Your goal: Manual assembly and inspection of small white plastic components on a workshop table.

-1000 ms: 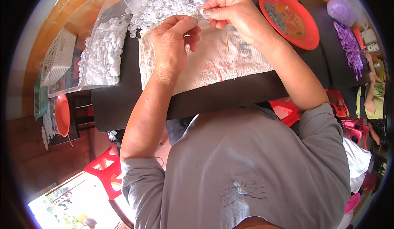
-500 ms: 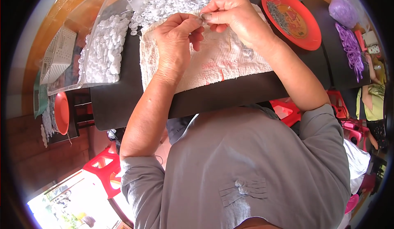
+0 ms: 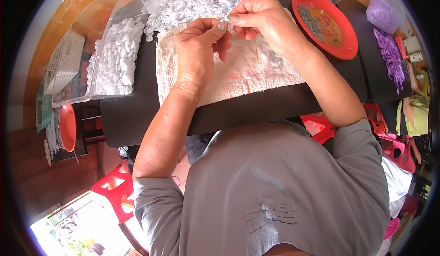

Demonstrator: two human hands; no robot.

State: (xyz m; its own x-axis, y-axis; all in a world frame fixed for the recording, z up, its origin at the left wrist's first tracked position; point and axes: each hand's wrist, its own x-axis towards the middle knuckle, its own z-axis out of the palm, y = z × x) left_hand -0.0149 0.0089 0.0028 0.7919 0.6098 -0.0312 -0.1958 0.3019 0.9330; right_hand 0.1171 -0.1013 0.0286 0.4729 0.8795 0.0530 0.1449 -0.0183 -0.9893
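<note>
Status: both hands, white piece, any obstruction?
Right hand pinching small white piece. Left hand fingertips up close, grip unclear. Nothing seen blocking the hands; cream cloth below.

My cloth (image 3: 238, 84) looks like rough, nubbly cotton, my bench (image 3: 256, 111) smooth and matt, the red plate (image 3: 344, 50) glossy plastic, the bin (image 3: 98, 24) clear, shiny plastic, the small white pieces (image 3: 192, 1) smooth plastic, and my grey shirt (image 3: 275, 173) matt woven fabric.

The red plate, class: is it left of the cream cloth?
No, the red plate lies to the right of the cream cloth.
</note>
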